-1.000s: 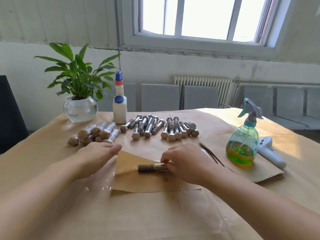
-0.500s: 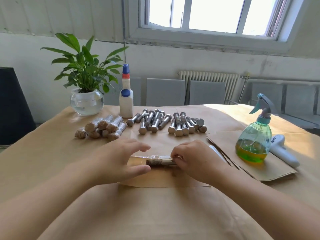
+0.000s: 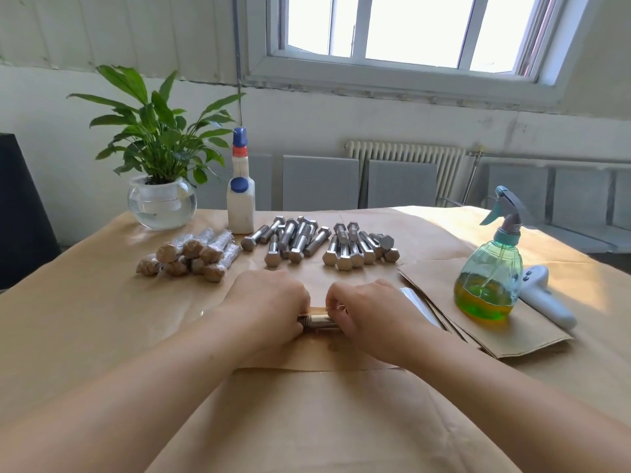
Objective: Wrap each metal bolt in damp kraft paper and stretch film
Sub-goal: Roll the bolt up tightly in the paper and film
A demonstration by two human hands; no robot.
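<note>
At the far left of the table I see a leafy plant [image 3: 160,138] in a round glass bowl [image 3: 162,206] holding water. Behind the table a white radiator [image 3: 406,165] stands against the wall, under a bright window [image 3: 409,29]. A dark object [image 3: 20,213] sits at the left edge.
</note>
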